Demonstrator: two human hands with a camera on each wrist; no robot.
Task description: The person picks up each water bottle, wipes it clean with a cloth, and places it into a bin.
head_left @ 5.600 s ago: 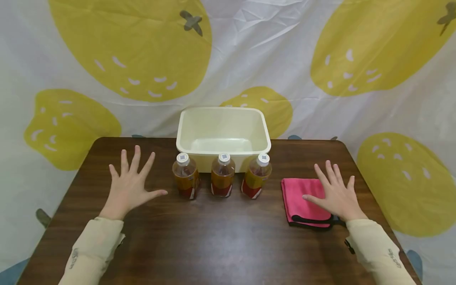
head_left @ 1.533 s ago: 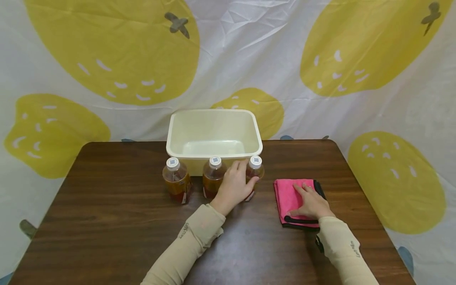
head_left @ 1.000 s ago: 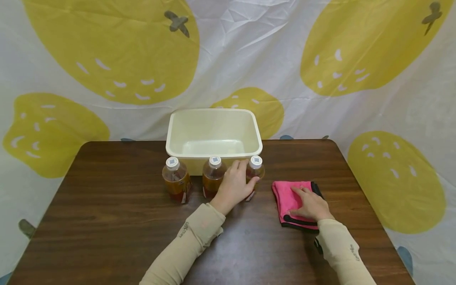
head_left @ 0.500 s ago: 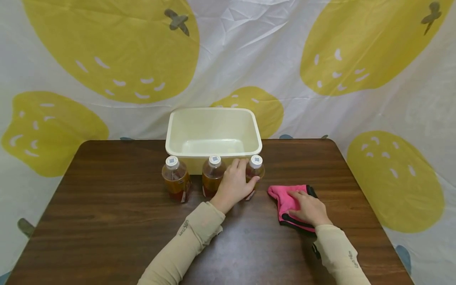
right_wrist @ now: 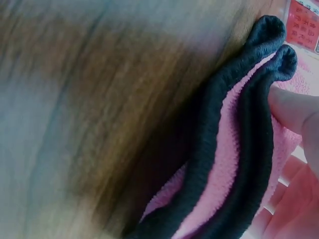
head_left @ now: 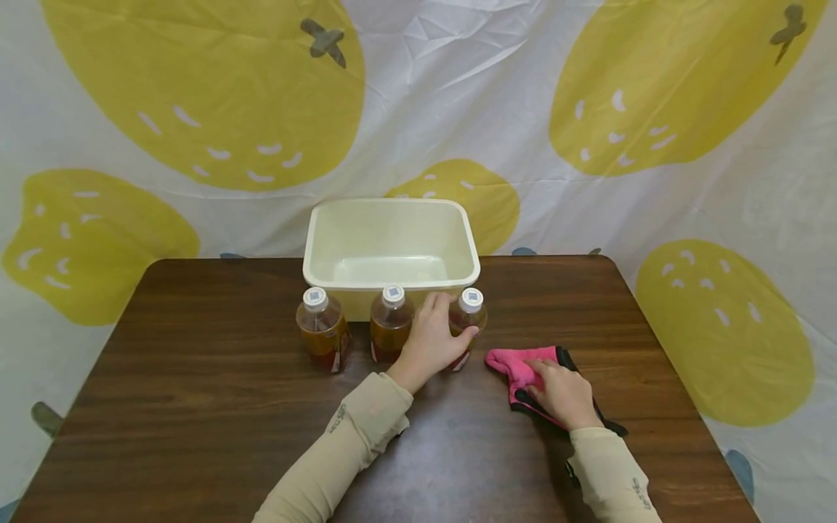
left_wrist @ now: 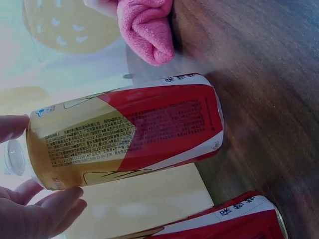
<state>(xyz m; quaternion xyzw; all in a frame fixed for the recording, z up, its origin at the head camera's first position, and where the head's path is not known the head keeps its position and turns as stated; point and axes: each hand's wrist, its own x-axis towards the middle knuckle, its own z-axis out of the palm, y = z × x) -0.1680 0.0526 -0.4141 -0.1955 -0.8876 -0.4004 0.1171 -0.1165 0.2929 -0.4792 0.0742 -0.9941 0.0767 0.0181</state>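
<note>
My left hand (head_left: 430,340) grips the rightmost of three capped drink bottles (head_left: 474,317) near its shoulder. In the left wrist view, thumb and fingers lie on both sides of this bottle (left_wrist: 127,132), whose label is gold and red; it stands upright on the table. My right hand (head_left: 567,396) pinches a pink cloth (head_left: 519,361) with black edging, which is bunched up on the table. The right wrist view shows the folded black borders of the cloth (right_wrist: 229,149) beside the thumb. A middle bottle (head_left: 390,330) and a left bottle (head_left: 323,335) stand in the same row.
A cream plastic bin (head_left: 392,285) stands right behind the bottles at the table's back edge. The dark wooden table (head_left: 196,407) reaches to a hanging sheet (head_left: 445,94) printed with yellow fruit.
From lying flat under spread fingers, the cloth has bunched up as the right hand drew its fingers in and shifted slightly left. Earlier, the left hand moved from the table's left side to the right bottle.
</note>
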